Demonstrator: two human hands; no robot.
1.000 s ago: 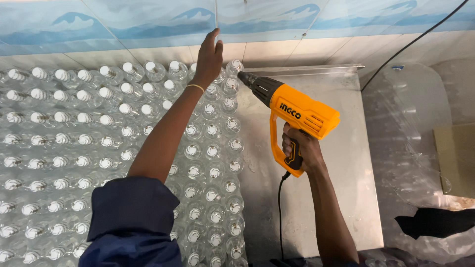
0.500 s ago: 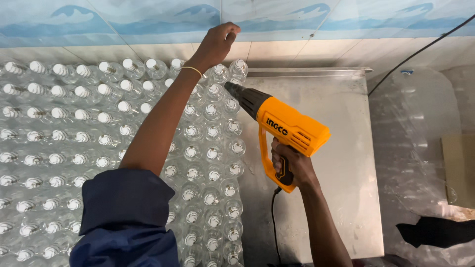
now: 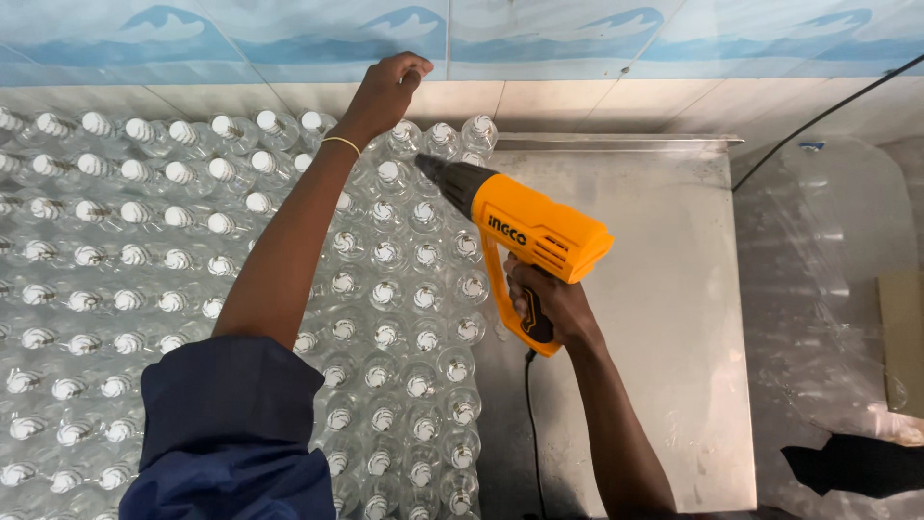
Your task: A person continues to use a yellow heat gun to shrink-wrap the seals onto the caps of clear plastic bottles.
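While the right hand [image 3: 544, 308] wraps fully around the grip of the orange heat gun [image 3: 525, 236], the black nozzle aims toward 10 o'clock at the far corner of the bottle pack [image 3: 404, 289], close over the caps but whether it touches is unclear. Fingers closed tight on the handle, so the tool stays level and pointed; cord [image 3: 529, 424] drops from the handle base toward 6 o'clock. Left hand [image 3: 385, 91] reaches across the pack to 12 o'clock, fingers curled at the far edge by the tiled wall [image 3: 577, 39], likely pinching or pressing clear wrap there — cannot tell if anything is actually held. Bottles stand upright in tight rows, caps up, filling the left half. At 3 o'clock a bare steel table [image 3: 664, 318] sits just beside the pack; loose clear plastic sheet [image 3: 828, 289] lies further right.
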